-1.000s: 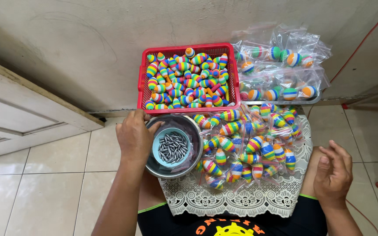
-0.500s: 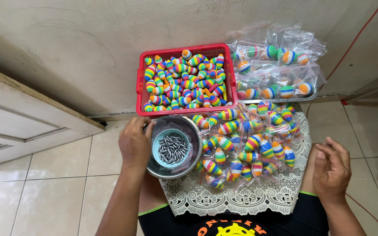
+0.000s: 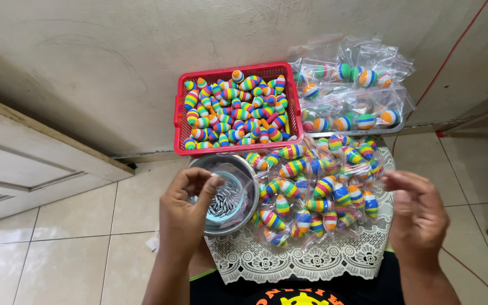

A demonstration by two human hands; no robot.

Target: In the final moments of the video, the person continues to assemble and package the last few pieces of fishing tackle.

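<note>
Left hand: our left hand point(image 3: 184, 212) hovers over the bowl's point(image 3: 244, 172) near-left rim, fingertips and thumb pinched together; whether anything sits in that pinch, we cannot tell.
Right hand: our right hand point(image 3: 419, 212) hangs well to the right of the bowl, fingers loosely spread and curled, holding nothing we can see; it is blurred.
Bowl: a round metal bowl, our landmark, resting on the left edge of the lace cloth point(image 3: 289, 262).
Pins: small grey metal pins point(image 3: 224, 203) lie heaped inside the bowl, just beside our left thumb.
Bagged tops: clear little bags of rainbow-striped tops point(image 3: 317, 186) are piled just right of the bowl, touching its rim, between our two hands.
Basket: a red basket point(image 3: 179, 113) sits just beyond the bowl against the wall, full of loose striped tops point(image 3: 235, 110).
Far bags: more clear bags point(image 3: 351, 93), each holding striped pieces, are stacked beyond and to the right of the bowl, beside the basket.
Floor: pale tiles point(image 3: 74, 254) spread to the left of the bowl.
Door: a white door point(image 3: 24, 169) stands well left of the bowl.
</note>
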